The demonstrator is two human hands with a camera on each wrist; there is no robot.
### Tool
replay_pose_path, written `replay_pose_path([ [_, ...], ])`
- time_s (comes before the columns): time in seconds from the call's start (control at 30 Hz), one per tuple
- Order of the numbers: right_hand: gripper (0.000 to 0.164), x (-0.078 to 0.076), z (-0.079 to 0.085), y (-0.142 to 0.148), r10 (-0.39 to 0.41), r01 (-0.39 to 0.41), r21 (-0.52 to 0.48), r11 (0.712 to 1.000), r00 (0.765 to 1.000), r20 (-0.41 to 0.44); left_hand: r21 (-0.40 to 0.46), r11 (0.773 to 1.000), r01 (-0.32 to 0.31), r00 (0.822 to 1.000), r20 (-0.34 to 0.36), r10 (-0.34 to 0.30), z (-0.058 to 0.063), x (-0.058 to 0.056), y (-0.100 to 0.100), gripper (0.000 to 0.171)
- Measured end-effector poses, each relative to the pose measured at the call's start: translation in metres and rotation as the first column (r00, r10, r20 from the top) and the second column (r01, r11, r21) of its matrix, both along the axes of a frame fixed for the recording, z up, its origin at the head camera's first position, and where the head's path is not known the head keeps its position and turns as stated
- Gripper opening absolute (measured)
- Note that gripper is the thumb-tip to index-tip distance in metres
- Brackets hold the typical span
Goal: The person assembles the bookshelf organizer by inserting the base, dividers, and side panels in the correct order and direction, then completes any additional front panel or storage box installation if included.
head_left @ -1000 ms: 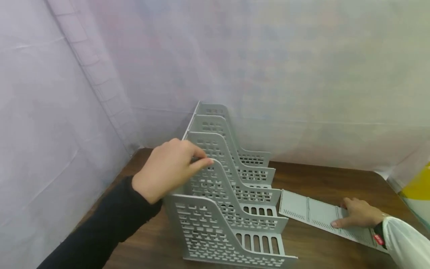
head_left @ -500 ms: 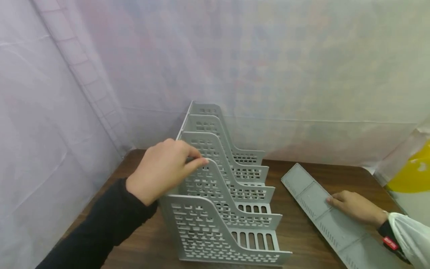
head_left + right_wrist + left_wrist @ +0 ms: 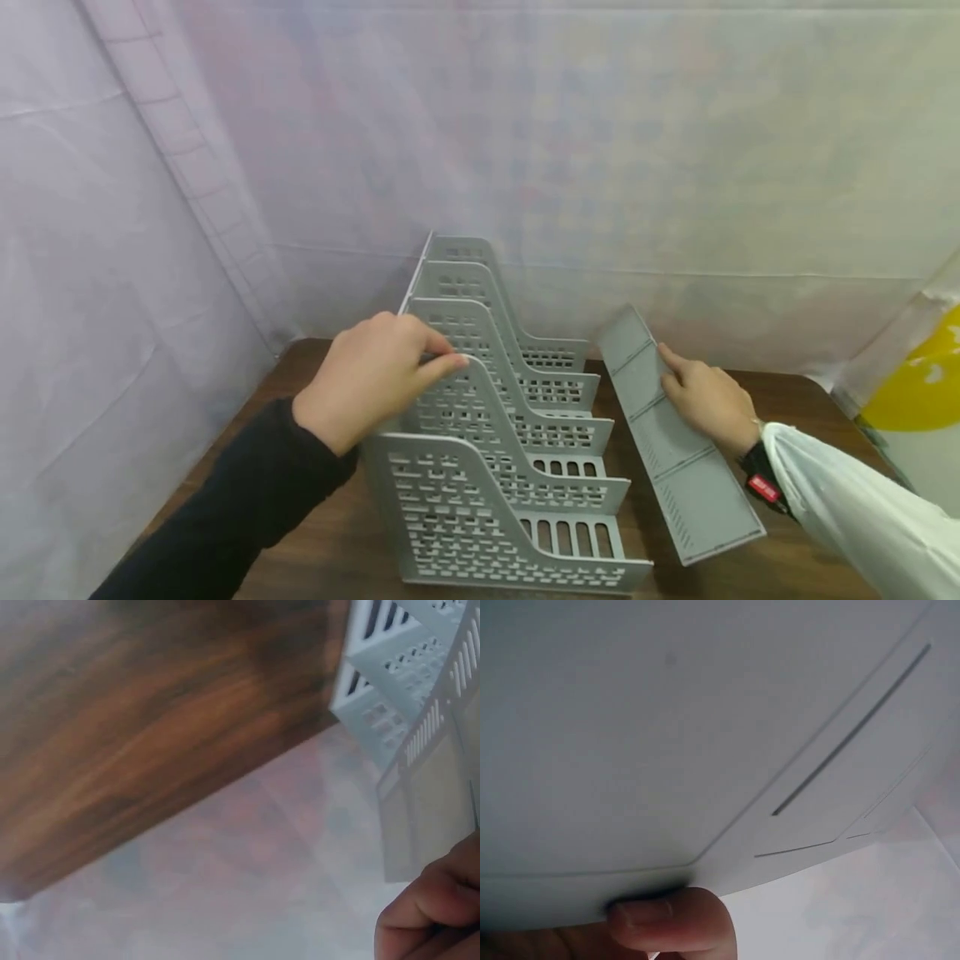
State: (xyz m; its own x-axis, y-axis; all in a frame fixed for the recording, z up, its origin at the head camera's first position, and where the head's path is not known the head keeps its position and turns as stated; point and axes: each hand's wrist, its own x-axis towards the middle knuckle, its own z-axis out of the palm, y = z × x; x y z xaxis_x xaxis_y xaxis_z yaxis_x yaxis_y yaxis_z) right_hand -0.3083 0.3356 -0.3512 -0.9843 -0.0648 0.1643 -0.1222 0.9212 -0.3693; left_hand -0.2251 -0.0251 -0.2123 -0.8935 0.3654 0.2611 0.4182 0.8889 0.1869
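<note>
A grey desktop file rack with several perforated dividers stands upright left of the table's middle. My left hand grips its top back edge, thumb and fingers pinched together near one divider. In the left wrist view the rack's smooth back fills most of the picture, with a finger at its edge. My right hand holds a long grey panel by its right edge. The panel is tilted up off the table, beside the rack's low front and apart from it. The right wrist view shows the hand partly, below the panel.
The dark wooden table ends at a white, faintly patterned curtain behind it. Another white sheet hangs close on the left. A yellow and white item is at the right edge.
My right hand has moved up and left with the panel, which has turned from pointing at the rack to running alongside its front, tilted up. My left hand keeps its grip on the rack.
</note>
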Motion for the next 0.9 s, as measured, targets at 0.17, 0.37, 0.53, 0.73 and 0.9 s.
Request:
replay_pose_path([
  [0.17, 0.053, -0.007, 0.008, -0.012, 0.001, 0.0, 0.029, 1.0, 1.0, -0.013, 0.008, 1.0, -0.006, 1.0, -0.004, 0.006, 0.001, 0.001, 0.001, 0.024],
  [0.37, 0.053, -0.007, 0.008, -0.016, 0.02, -0.02, 0.04, 0.999, 1.0, -0.008, -0.007, 1.0, -0.008, 1.0, 0.005, 0.008, 0.003, 0.003, 0.004, 0.024],
  [0.53, 0.053, -0.006, 0.007, -0.017, 0.028, -0.027, 0.05, 0.998, 1.0, -0.01, -0.008, 1.0, -0.016, 1.0, 0.011, 0.016, 0.003, 0.003, 0.005, 0.023],
  [0.73, 0.054, -0.003, 0.007, -0.014, 0.016, -0.015, 0.068, 0.998, 1.0, -0.014, 0.003, 1.0, -0.013, 1.0, 0.007, 0.013, 0.003, 0.003, 0.007, 0.022],
  [0.9, 0.053, -0.002, 0.008, -0.014, 0.028, -0.027, 0.063, 0.998, 0.999, -0.023, 0.005, 1.0, -0.031, 1.0, 0.006, 0.031, 0.003, 0.004, 0.006, 0.023],
])
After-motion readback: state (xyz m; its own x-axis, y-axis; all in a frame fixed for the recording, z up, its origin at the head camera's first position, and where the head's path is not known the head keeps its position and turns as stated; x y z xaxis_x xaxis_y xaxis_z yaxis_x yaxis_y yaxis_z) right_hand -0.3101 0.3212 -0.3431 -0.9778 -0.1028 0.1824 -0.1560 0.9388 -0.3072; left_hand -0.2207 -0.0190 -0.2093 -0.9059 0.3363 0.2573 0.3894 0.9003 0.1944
